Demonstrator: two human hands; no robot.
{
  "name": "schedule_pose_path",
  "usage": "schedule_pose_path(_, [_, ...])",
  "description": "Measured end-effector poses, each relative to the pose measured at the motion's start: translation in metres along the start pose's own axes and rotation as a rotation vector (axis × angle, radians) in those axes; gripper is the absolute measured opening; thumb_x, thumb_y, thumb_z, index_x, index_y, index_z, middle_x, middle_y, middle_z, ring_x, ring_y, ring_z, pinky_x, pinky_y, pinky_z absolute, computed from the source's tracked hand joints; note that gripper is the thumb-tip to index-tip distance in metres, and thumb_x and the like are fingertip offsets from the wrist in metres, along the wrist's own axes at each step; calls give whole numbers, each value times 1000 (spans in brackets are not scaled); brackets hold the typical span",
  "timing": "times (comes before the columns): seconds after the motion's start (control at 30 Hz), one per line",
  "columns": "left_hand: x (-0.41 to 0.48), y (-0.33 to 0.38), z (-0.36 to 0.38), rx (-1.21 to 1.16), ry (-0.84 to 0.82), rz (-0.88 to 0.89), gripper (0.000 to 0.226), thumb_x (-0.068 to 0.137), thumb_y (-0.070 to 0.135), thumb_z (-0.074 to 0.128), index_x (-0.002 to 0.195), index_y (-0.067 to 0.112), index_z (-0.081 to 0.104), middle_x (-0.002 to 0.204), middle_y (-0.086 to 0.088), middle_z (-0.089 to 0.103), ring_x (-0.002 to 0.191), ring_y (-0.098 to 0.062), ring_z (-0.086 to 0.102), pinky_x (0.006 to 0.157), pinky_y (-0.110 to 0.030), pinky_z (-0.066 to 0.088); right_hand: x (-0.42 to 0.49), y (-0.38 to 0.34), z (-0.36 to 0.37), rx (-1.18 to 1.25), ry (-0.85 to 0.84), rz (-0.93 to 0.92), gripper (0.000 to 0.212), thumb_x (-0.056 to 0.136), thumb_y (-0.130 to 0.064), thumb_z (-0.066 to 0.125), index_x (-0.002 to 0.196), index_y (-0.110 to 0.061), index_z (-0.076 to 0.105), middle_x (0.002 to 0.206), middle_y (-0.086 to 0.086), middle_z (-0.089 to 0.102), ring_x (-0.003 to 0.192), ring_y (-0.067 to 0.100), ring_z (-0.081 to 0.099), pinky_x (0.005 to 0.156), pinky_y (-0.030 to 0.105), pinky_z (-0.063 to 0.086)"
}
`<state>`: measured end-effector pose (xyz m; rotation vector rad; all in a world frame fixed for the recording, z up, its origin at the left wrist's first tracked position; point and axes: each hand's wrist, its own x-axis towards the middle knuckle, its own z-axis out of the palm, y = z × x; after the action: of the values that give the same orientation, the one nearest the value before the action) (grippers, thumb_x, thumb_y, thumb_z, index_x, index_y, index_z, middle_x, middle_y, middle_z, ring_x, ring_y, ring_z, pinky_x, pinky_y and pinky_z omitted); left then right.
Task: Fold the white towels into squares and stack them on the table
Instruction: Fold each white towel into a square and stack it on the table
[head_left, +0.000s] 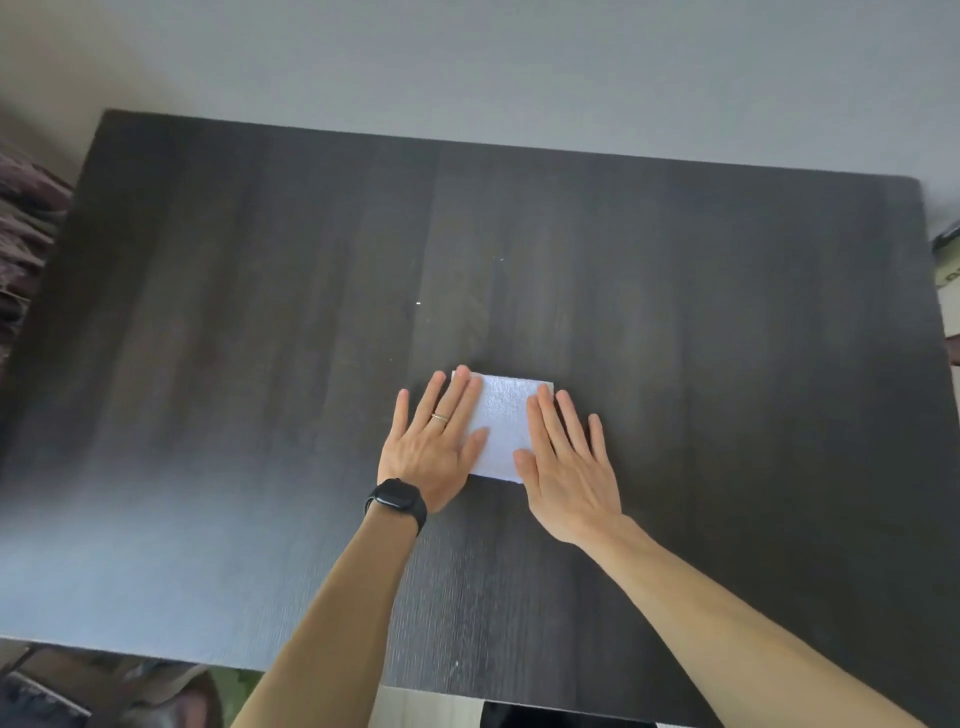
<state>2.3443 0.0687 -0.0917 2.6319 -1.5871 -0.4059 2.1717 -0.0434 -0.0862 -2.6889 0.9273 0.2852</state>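
Folded white towel (503, 423) sits btwn both hands on the dark table (234, 338). Left hand (435, 444) w/ ring (441, 417) & watch (397, 500), right hand (569, 467), both flat, fingers spread, pressing its edges, gripping nothing.

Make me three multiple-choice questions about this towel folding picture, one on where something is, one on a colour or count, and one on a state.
1. Where does the folded white towel lie?
A. on the dark table, between both hands
B. on the floor
C. at the table's far left corner

2. What colour is the watch on the left wrist?
A. white
B. black
C. red

3. How are the hands placed?
A. clenched in fists
B. lifted off the table
C. flat, palms down, fingers spread

Answers: 1 A, the towel sits between the left hand and the right hand. 2 B, band and face are black. 3 C, both hands press flat on the towel's edges.
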Motion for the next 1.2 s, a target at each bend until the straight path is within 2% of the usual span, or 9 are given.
schedule_pose_path(0.1, [-1, 5, -2, -5, -6, -3, 63, 103, 51, 21, 159, 26, 5, 165, 9, -1, 153, -17, 3, 121, -51, 8, -4, 1, -6, 137, -15, 21, 65, 101, -41, 14, 159, -15, 0, 166, 1, -12, 153, 19, -11, 122, 44, 2])
schedule_pose_path(0.17, [-4, 8, -6, 1, 22, 25, 62, 103, 48, 24, 159, 23, 10, 166, 4, 3, 153, -19, 5, 121, -52, 10, -18, 3, -12, 281, 92, 114, 65, 96, -34, 37, 156, -12, 21, 165, 6, 12, 151, 23, 9, 121, 40, 14])
schedule_pose_path(0.27, [-12, 14, -10, 20, 53, 200, 60, 101, 41, 34, 157, 24, 22, 165, -1, 11, 151, -24, 15, 119, -53, 18, -47, 1, -13, 383, 162, 211, 60, 76, -19, 63, 134, -17, 48, 140, -1, 45, 130, 22, 38, 105, 36, 38])
schedule_pose_path(0.37, [-17, 21, -7, 6, 7, 261, 55, 101, 38, 35, 155, 32, 24, 165, 1, 14, 151, -25, 18, 118, -52, 22, -60, -8, -4, 350, 187, 248, 37, 78, -34, 72, 110, -24, 56, 115, -8, 57, 106, 20, 51, 84, 33, 45])
schedule_pose_path(0.57, [-20, 25, -5, -18, -86, 152, 56, 105, 42, 22, 155, 42, -2, 165, 11, -8, 152, -15, -6, 120, -49, 14, -44, -24, 3, 410, 227, 397, 22, 86, -49, 66, 99, -32, 58, 99, -15, 58, 91, 15, 50, 75, 34, 43])
schedule_pose_path(0.83, [-18, 28, -12, -27, -176, 107, 55, 105, 45, 15, 152, 47, -14, 162, 16, -21, 150, -11, -16, 122, -50, 5, -35, -36, -1, 388, 223, 526, 11, 93, -36, 51, 91, -26, 54, 89, -10, 58, 88, 21, 49, 72, 39, 42])
schedule_pose_path(1.03, [-19, 31, -13, -25, -172, 102, 55, 104, 45, 13, 152, 46, -14, 161, 14, -22, 150, -13, -18, 121, -50, -1, -54, -33, 2, 287, 212, 528, 6, 89, -25, 56, 85, -24, 51, 83, -9, 54, 81, 22, 48, 63, 36, 39])
schedule_pose_path(1.13, [-20, 33, -10, -11, -142, 112, 56, 105, 43, 14, 153, 43, -14, 163, 11, -20, 151, -16, -15, 120, -52, -2, -58, -26, -1, 259, 154, 468, 8, 88, -27, 58, 95, -24, 54, 91, -7, 57, 85, 23, 51, 65, 37, 42])
schedule_pose_path(1.2, [-21, 33, -9, 7, -134, 129, 56, 105, 42, 16, 154, 42, -9, 165, 7, -14, 152, -19, -10, 120, -53, 1, -60, -21, -8, 286, 81, 466, 24, 89, -31, 57, 111, -23, 55, 103, -6, 58, 94, 23, 53, 73, 39, 45])
